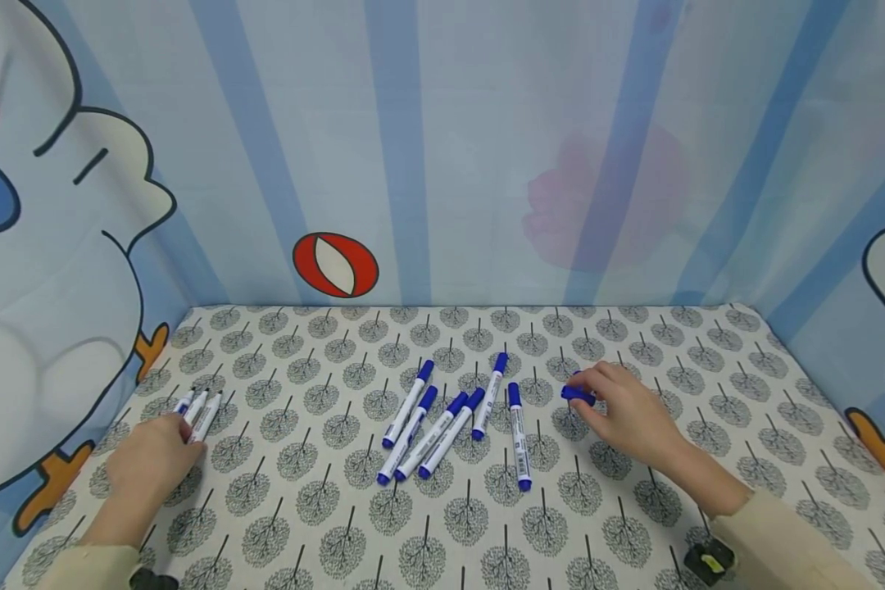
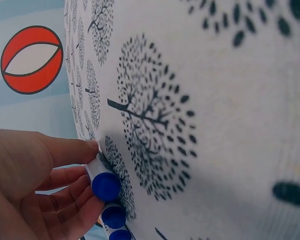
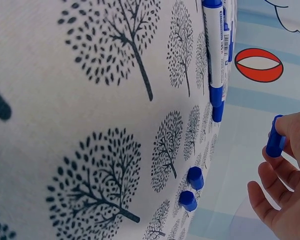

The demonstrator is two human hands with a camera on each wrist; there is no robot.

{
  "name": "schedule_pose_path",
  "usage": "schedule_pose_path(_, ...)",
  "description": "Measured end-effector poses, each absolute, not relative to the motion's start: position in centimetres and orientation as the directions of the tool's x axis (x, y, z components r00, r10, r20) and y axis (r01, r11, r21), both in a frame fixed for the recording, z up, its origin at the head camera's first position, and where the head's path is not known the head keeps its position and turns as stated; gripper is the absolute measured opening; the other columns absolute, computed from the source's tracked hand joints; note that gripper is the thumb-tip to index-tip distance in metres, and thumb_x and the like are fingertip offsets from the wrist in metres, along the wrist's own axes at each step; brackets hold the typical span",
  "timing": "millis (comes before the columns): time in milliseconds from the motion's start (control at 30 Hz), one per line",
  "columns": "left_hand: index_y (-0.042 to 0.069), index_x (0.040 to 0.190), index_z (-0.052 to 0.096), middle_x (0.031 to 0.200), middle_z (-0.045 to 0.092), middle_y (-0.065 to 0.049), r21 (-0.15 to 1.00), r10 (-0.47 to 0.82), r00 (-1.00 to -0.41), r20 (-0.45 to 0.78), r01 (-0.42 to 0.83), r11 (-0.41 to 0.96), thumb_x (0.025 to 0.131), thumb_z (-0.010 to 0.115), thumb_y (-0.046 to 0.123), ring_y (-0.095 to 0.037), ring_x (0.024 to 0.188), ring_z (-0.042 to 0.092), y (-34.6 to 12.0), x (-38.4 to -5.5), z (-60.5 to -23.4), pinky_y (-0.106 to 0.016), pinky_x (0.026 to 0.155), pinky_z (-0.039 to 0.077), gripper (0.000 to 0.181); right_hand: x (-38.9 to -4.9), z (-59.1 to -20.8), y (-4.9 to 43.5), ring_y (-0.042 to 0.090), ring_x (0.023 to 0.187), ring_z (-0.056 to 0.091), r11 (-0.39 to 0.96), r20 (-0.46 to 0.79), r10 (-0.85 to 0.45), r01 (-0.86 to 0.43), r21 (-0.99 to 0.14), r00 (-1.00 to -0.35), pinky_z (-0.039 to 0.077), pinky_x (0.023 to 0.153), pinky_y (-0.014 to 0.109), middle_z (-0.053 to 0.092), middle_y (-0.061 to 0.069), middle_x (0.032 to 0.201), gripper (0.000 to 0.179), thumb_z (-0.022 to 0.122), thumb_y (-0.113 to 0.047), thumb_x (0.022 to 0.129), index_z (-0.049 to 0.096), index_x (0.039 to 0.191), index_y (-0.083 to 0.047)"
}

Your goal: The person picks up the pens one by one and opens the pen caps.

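Observation:
My left hand (image 1: 151, 460) is low over the cloth at the left, its thumb and fingers gripping a white marker (image 1: 207, 416) whose cap is off and dark tip points away. Two more uncapped markers (image 1: 186, 401) lie alongside it, partly hidden by the hand. The left wrist view shows the blue end (image 2: 105, 186) of the gripped marker at my thumb. At the right, my right hand (image 1: 629, 414) pinches a blue marker cap (image 3: 275, 137) between thumb and index finger, raised above the cloth. Two loose blue caps (image 3: 195, 177) stand on the cloth beyond it.
Several capped blue markers (image 1: 442, 434) lie at a slant mid-table, some side by side. Another capped marker (image 1: 519, 438) lies between them and my right hand. A tree-print cloth (image 1: 324, 492) covers the table. A cartoon-printed curtain (image 1: 465, 147) closes off the back and sides.

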State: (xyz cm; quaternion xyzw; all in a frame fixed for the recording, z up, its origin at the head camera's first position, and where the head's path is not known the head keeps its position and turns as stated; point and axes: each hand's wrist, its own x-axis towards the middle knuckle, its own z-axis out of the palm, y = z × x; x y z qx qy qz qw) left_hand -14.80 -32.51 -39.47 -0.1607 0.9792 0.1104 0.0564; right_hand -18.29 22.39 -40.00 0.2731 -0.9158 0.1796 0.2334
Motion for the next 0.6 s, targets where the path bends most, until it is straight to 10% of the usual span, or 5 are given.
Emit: schedule_pose_path(600,-0.002,0.088,0.055,0.065,0.053,-0.012,0.174,-0.320,-0.937,-0.143,-0.342,0.923,0.080,0.065,0.018,-0.022,0.053,0.049,-32.65,-15.04,-39.56,-0.031,0.042,0.039,0.024,-18.45,-40.29,22.44,0.011,0.073,0.052,0.784,0.534,-0.423,-0.591,-0.189,-0.732,0.045,0.058,0.025,0.059,-0.001,0.083,0.024,0.075,-0.013,0.073,0.065,0.094,-0.010)
